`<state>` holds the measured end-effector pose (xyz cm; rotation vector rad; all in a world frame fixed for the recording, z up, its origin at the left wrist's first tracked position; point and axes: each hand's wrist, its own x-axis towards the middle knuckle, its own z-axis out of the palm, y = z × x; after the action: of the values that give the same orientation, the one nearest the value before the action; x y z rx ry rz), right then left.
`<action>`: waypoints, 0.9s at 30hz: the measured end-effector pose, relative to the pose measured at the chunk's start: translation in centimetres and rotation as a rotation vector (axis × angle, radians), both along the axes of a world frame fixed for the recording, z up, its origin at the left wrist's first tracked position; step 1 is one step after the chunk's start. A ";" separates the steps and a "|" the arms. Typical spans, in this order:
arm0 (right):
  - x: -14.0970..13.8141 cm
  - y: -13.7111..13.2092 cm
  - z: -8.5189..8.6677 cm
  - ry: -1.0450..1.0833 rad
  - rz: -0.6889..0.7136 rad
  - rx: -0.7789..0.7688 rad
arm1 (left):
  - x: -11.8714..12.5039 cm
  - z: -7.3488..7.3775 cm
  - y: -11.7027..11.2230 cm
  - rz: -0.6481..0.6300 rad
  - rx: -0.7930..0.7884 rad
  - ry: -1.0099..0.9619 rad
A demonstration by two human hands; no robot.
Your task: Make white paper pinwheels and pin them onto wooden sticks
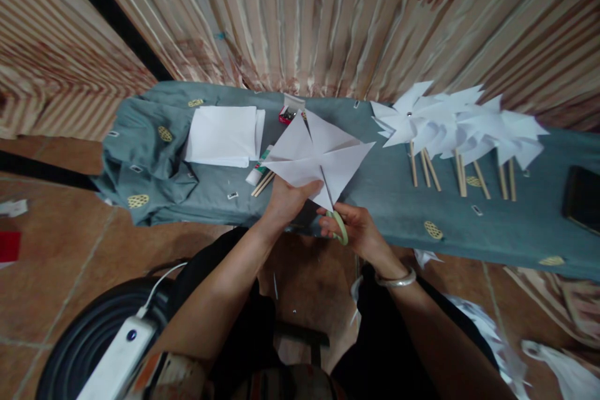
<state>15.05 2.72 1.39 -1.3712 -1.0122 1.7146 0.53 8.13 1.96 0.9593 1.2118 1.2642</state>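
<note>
Floor tiles (70,262) at far L, brownish, w/ a red piece (8,246) & white scraps (14,207) on them. Lower L: white oblong unit (117,359), round dark button, white cable (157,284) into its end, over a black ringed thing (60,350), can't tell what.

Tabletop (398,175) next, under grey-green cloth w/ yellow motifs, bunched at L end. On it, white paper stack (224,134), edges a bit uneven. Just R of that: white/green tube (257,170), then pale wood sticks (263,184) running partly under the sheet. Behind, by sheet's upper L edge, small red box (283,117), flap up, metal bits (289,114) inside.

Mid-tabletop, near edge: white sheet (347,156), 4-cornered, set corner-on, slit in from its far corner. L hand (290,200) grips its near L side, thumb on top, other fingers hidden below. R hand (354,225) holds scissors (344,232) by pale green handles, at sheet's nearest corner. Dark line runs inward there; can't tell if blade or slit, nor how wide scissors stand. Silver bangle (398,280) on R wrist.

Further R: overlapping row of white pinwheels (459,125), wood stems (460,175) pointing to the person; pin dot visible on leftmost. Far R: dark flat item (581,197), partly out of view.
</note>
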 end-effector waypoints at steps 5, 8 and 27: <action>0.2 0.0 -0.1 -0.031 0.026 0.035 | -0.1 0.1 -0.1 -0.017 -0.019 0.036; 0.2 0.0 -0.1 -0.018 0.027 0.031 | 0.0 0.2 -0.2 -0.025 -0.015 0.039; 0.1 0.0 0.2 -0.065 0.048 0.071 | 0.2 0.3 -0.5 -0.023 -0.016 0.012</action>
<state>15.20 2.72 1.58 -1.3748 -1.1400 1.6617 0.70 7.61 2.27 0.9682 1.2152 1.2305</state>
